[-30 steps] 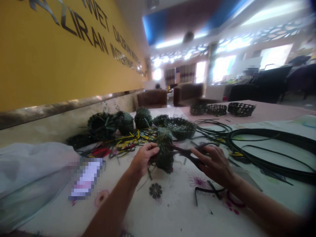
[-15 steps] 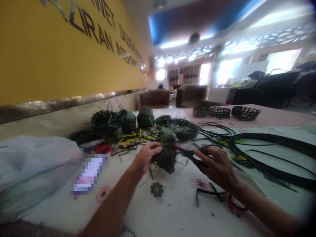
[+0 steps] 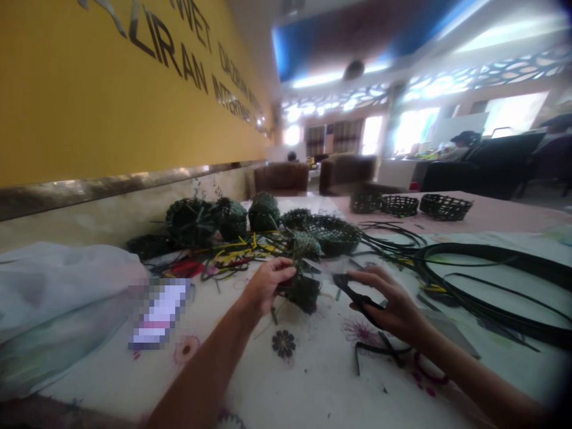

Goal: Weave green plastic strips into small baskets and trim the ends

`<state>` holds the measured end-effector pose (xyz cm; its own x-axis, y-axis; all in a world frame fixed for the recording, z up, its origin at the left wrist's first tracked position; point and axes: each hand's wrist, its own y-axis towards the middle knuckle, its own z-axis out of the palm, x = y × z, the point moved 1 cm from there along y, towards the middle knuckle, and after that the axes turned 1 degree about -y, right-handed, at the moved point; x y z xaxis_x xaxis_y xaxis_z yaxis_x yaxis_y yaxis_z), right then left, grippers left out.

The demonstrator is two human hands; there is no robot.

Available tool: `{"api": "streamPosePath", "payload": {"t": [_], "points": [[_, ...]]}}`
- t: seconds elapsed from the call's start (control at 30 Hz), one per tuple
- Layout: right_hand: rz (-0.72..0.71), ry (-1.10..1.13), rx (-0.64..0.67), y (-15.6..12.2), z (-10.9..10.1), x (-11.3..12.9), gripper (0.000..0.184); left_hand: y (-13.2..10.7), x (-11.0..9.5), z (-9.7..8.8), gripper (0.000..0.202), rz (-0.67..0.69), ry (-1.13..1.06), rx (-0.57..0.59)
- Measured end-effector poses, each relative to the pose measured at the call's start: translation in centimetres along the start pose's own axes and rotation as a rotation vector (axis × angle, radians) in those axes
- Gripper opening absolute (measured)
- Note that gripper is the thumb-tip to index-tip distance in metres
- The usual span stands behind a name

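Observation:
My left hand (image 3: pixel 270 280) pinches the left side of a small dark green woven basket (image 3: pixel 304 293) with fingers closed, over the middle of the table. To its right, my right hand (image 3: pixel 391 298) has its fingers in the handles of a pair of black-handled scissors (image 3: pixel 355 292). The blades are spread and point left at the woven piece, close to its upper right side. Whether they touch a strip I cannot tell. Another green woven piece (image 3: pixel 305 244) lies just behind the one I hold.
Several green woven baskets (image 3: pixel 333 233) stand at the back, with more on the pink cloth (image 3: pixel 447 207). A coil of dark green strip (image 3: pixel 429 262) lies at right. Yellow strips (image 3: pixel 236 253) and a red piece (image 3: pixel 185 268) lie behind my left hand. A white bag (image 3: pixel 67 310) sits at left.
The scissors have opened, and their blades now show apart beside the woven basket. My right hand's fingers have spread. My left hand keeps its hold in nearly the same place.

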<state>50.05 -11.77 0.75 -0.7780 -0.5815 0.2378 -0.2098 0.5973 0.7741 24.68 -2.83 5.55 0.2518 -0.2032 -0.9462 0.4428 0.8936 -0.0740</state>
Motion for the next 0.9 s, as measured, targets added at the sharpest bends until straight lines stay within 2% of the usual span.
{"api": "streamPosePath", "payload": {"t": [0.23, 0.37, 0.63, 0.8, 0.9], "points": [[0.044, 0.023, 0.022, -0.1, 0.2, -0.4, 0.043, -0.1, -0.2, 0.0, 0.044, 0.013, 0.076, 0.009], [0.047, 0.022, 0.025, -0.1, 0.1, -0.5, 0.044, -0.2, -0.1, 0.4, 0.048, 0.114, 0.065, -0.033], [0.046, 0.047, 0.000, -0.1, 0.4, -0.3, 0.046, -1.0, -0.1, 0.9, 0.052, 0.168, 0.120, -0.108], [0.051, 0.059, -0.001, -0.2, 0.5, -0.3, 0.046, -1.5, -0.9, 1.0, 0.056, 0.087, 0.121, -0.040], [0.049, 0.076, -0.003, -0.2, 0.6, -0.1, 0.045, -1.8, -1.4, 1.2, 0.057, 0.098, 0.173, -0.093]]}}
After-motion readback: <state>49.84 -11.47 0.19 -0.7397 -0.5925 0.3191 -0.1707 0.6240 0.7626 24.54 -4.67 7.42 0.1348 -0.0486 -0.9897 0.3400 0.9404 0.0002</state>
